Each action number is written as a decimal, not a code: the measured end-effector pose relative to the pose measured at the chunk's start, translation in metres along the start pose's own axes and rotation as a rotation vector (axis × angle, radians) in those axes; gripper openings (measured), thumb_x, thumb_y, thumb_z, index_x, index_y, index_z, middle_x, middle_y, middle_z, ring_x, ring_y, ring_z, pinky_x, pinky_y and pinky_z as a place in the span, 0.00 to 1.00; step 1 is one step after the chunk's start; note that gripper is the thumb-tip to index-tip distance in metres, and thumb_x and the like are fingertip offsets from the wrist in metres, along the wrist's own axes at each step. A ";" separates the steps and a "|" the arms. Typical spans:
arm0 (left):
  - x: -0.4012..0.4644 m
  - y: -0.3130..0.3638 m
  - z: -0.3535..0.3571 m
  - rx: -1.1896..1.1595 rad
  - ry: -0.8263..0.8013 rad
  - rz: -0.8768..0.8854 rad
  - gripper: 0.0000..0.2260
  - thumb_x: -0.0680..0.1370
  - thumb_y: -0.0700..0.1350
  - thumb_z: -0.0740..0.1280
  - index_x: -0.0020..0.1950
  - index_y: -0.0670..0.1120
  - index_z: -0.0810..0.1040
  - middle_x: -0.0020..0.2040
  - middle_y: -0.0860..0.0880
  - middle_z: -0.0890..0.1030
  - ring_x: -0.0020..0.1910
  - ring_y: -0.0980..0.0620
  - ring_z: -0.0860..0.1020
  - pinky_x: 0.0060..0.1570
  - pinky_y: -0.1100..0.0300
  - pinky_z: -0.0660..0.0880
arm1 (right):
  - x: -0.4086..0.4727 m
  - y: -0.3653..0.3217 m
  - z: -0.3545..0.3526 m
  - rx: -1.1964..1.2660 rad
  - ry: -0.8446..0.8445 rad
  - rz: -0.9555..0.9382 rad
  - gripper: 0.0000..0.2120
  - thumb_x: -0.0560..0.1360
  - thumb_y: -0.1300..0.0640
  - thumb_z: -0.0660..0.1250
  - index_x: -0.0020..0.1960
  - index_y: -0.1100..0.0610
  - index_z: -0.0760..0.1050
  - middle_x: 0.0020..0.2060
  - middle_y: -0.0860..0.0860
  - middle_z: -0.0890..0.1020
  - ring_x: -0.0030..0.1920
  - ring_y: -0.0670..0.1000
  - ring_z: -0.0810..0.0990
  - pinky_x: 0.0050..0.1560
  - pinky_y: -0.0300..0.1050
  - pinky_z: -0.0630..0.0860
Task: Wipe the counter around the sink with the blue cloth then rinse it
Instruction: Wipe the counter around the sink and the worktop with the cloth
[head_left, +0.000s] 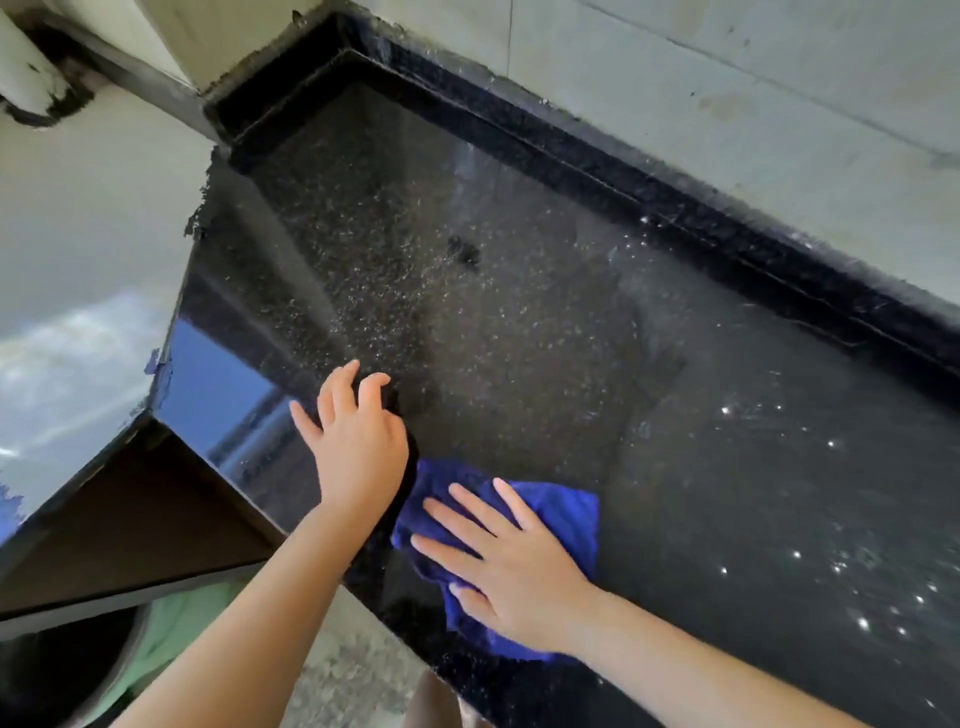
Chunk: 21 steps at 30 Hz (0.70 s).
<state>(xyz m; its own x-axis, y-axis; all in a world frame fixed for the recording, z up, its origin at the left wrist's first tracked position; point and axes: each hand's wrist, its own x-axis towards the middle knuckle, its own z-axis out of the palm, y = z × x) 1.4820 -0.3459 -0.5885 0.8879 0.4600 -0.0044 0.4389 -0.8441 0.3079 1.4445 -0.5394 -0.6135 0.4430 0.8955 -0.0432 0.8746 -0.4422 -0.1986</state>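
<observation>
The blue cloth (561, 514) lies crumpled on the black speckled counter (519, 322), close to its front edge. My right hand (504, 561) presses flat on the cloth with straight, spread fingers. My left hand (353, 436) rests on the counter just left of the cloth, fingers loosely bent, holding nothing. No sink or tap is in view.
A black raised ledge (675, 192) runs along the back of the counter under a pale wall (727, 73). The counter ends at a corner at the upper left. A green container (166, 629) stands below the counter at the lower left. Water drops glint on the right part.
</observation>
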 end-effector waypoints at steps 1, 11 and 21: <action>0.010 0.016 0.001 -0.042 0.011 0.026 0.17 0.75 0.36 0.60 0.63 0.44 0.72 0.70 0.42 0.66 0.70 0.42 0.61 0.69 0.36 0.45 | -0.001 0.022 -0.002 -0.025 -0.013 -0.095 0.24 0.76 0.45 0.54 0.72 0.44 0.62 0.74 0.47 0.63 0.74 0.51 0.57 0.71 0.57 0.52; 0.107 0.086 0.052 -0.042 -0.036 0.264 0.16 0.79 0.44 0.57 0.66 0.45 0.69 0.72 0.45 0.63 0.72 0.47 0.59 0.70 0.39 0.44 | 0.041 0.204 -0.030 -0.033 0.223 1.093 0.24 0.80 0.49 0.49 0.75 0.49 0.58 0.76 0.52 0.58 0.76 0.55 0.55 0.73 0.60 0.50; 0.114 0.087 0.060 0.080 -0.112 0.241 0.21 0.81 0.48 0.52 0.72 0.44 0.61 0.74 0.44 0.59 0.74 0.46 0.54 0.69 0.36 0.43 | -0.015 0.199 -0.032 -0.072 0.105 0.961 0.23 0.78 0.49 0.51 0.73 0.48 0.61 0.74 0.50 0.62 0.73 0.54 0.63 0.70 0.63 0.58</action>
<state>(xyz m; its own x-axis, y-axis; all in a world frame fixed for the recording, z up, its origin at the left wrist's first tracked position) 1.6296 -0.3834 -0.6189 0.9757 0.2138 -0.0471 0.2189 -0.9465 0.2372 1.6184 -0.6420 -0.6210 0.9874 0.1428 -0.0676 0.1386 -0.9883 -0.0631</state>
